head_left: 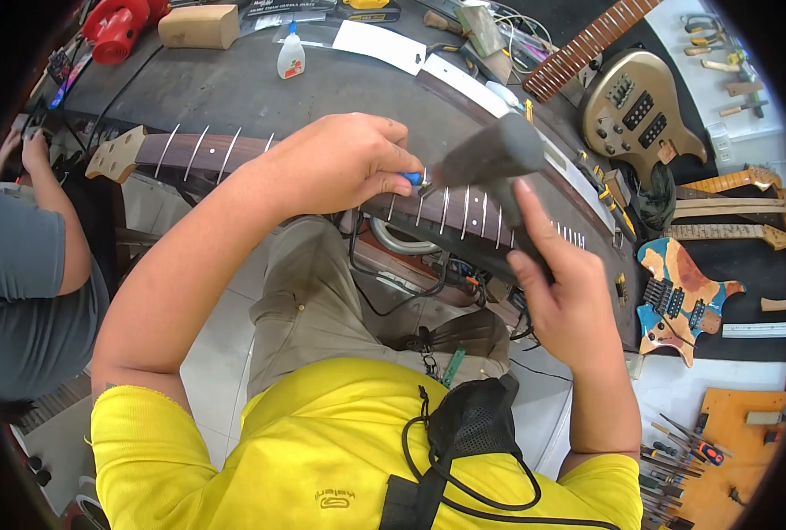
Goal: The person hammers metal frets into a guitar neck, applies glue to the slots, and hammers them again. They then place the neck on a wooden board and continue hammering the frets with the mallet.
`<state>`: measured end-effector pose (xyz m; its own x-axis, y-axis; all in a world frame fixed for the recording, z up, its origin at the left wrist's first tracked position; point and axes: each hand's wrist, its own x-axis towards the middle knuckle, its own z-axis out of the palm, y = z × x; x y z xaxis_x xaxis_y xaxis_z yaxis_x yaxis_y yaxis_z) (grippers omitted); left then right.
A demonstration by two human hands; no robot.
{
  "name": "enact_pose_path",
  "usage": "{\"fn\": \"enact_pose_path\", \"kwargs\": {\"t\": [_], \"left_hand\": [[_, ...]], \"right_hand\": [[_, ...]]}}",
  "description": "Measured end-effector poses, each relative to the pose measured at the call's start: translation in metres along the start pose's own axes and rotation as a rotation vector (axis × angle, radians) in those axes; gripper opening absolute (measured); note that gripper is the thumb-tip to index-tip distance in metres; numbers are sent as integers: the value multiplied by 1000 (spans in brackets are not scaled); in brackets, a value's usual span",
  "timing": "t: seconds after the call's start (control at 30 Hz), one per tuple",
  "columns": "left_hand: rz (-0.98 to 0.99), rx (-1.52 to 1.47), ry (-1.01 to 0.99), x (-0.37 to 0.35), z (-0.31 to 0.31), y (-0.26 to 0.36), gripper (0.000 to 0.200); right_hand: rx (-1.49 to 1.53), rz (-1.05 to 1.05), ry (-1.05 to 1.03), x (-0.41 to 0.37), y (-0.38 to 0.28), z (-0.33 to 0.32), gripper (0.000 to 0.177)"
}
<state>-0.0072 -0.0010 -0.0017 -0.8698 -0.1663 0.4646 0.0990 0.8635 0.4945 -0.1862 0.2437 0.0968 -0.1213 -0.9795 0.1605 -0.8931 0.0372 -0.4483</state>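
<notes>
A long guitar neck [484,215] with a dark fretboard and pale fret wires lies across the bench edge, its light wooden headstock [116,155] at the left. My left hand [344,163] pinches a small blue-handled tool [411,177] over the middle of the fretboard. In my right hand [556,269] is the handle of a dark mallet [495,152], fingers wrapped round it. The blurred mallet head hangs over the neck, close to the blue tool; whether they touch cannot be made out. My left forearm hides part of the neck.
A glue bottle [291,55], a wooden block [199,27] and a red tool [119,31] stand along the bench's back [225,84]. A gold guitar body [642,115] and a blue-brown guitar [680,300] are at the right. Another person [31,265] is at the left.
</notes>
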Motion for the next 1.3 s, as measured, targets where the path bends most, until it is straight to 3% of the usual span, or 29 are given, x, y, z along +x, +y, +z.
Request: {"fn": "enact_pose_path", "kwargs": {"t": [0.07,0.17,0.27,0.3,0.4,0.43,0.53,0.57,0.67,0.7,0.8,1.0,1.07,1.1,1.23,1.3], "left_hand": [[-2,25,26,1,2,-2,26],[-5,27,30,1,1,-1,26],[-39,14,19,1,1,0,26],[-33,18,16,1,1,1,26],[-20,36,44,4,0,-1,25],[-42,31,44,3,0,0,24],[-67,27,46,1,4,1,23],[-64,36,54,3,2,1,23],[-62,83,38,4,2,2,23],[-67,76,38,3,3,1,23],[-66,53,50,3,4,1,23],[-74,55,73,4,8,-1,23],[-74,87,68,5,4,2,23],[-69,90,66,5,4,2,23],[-71,103,68,6,6,-2,24],[-75,92,62,4,8,-2,24]], "right_hand": [[-7,11,-7,1,1,-6,68],[46,-126,220,6,2,-1,68],[-27,-147,63,9,9,0,67],[23,64,-29,9,-3,-6,67],[-29,22,64,11,-6,-13,66],[63,-170,220,15,4,-3,66],[-10,-82,44,17,4,-1,66],[-12,94,-32,16,-6,-7,66],[6,43,36,16,-5,-13,64],[48,-168,190,20,6,-3,64],[-34,-67,35,19,8,-1,64],[116,-118,217,20,12,3,65],[-10,53,-18,21,3,-2,66],[-31,59,-32,23,2,-6,66],[178,-30,204,21,10,1,66],[89,44,73,23,2,0,65]]}}
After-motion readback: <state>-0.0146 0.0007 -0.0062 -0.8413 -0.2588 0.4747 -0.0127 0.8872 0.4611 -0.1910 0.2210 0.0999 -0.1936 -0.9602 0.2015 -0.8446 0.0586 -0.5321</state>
